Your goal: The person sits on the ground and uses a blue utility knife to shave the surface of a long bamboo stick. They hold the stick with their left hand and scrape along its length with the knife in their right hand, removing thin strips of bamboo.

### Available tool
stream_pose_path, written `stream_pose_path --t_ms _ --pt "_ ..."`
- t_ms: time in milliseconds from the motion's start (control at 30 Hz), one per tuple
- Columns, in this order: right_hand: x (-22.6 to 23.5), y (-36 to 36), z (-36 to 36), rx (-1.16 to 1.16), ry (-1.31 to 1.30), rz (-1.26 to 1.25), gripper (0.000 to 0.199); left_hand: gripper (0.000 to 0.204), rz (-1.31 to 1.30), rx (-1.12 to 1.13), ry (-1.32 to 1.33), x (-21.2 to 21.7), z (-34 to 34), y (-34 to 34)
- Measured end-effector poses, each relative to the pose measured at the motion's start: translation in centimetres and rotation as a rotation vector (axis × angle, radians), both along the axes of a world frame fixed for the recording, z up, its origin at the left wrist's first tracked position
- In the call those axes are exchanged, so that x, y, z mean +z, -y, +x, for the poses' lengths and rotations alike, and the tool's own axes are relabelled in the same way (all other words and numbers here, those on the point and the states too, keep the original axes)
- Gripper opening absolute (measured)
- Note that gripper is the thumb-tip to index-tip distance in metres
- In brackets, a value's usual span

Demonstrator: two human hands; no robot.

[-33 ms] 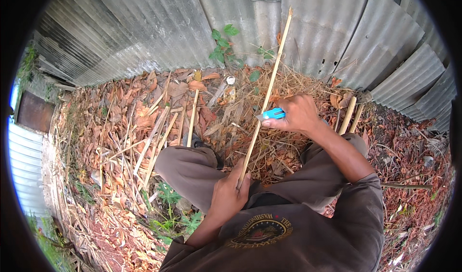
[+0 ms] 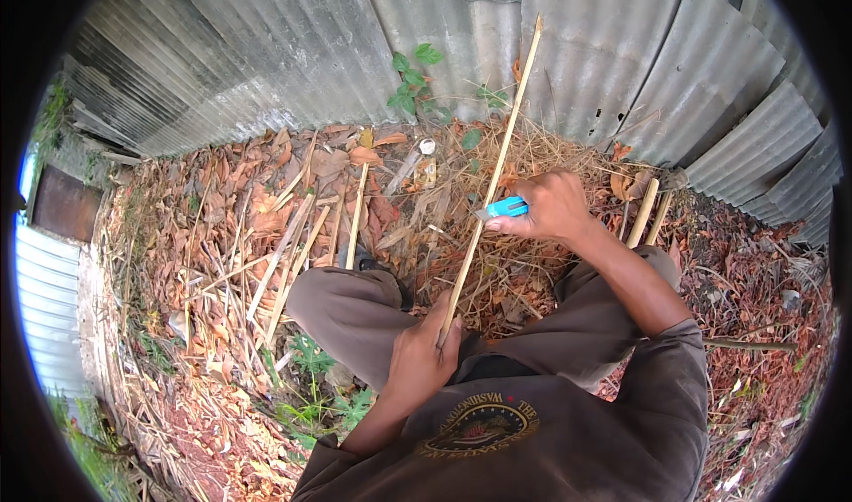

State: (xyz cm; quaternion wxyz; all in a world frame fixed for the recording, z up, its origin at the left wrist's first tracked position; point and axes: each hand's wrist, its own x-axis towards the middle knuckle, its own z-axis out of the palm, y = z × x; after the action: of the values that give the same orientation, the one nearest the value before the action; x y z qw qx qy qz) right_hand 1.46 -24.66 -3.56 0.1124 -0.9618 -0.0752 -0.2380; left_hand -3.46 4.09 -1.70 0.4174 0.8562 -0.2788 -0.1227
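Note:
A long, thin, pale bamboo strip (image 2: 499, 160) slants up and away from my lap, its far tip in front of the metal fence. My left hand (image 2: 422, 349) is closed around its near end, close to my body. In my right hand (image 2: 552, 207) is a utility knife (image 2: 507, 207) with a bright blue handle. Its blade crosses the strip about midway along and appears to touch it. The fingers of my right hand are wrapped round the handle, and part of the handle is hidden by them.
A corrugated metal fence (image 2: 293, 49) curves across the far side. Split bamboo pieces (image 2: 293, 253) lie on dry leaves to the left, and thicker bamboo pieces (image 2: 641, 213) rest beyond my right knee. A small green plant (image 2: 411, 80) grows against the fence.

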Motion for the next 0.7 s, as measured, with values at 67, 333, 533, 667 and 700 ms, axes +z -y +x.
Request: stream_pose_path --t_ms 67,333,533,667,700 --pt "-0.1 0.4 0.1 -0.026 0.026 -0.037 0.075 0.039 0.032 -0.002 0.024 0.0 0.0 -0.2" --pt "1.6 7.5 3.1 -0.402 -0.024 0.054 0.075 0.044 0.038 -0.094 0.067 -0.7 -0.8 -0.7" --pt "1.0 4.0 1.5 -0.318 -0.108 0.069 0.072 0.044 -0.032 -0.005 -0.121 -0.4 -1.8 -0.5" --pt "1.8 7.6 2.5 -0.439 -0.103 0.018 0.076 0.044 -0.014 -0.08 -0.019 -1.1 -2.4 -2.4" --pt "2.1 9.3 2.8 -0.489 -0.084 -0.004 0.077 0.044 0.018 -0.099 -0.02 -0.9 -2.7 -3.2"
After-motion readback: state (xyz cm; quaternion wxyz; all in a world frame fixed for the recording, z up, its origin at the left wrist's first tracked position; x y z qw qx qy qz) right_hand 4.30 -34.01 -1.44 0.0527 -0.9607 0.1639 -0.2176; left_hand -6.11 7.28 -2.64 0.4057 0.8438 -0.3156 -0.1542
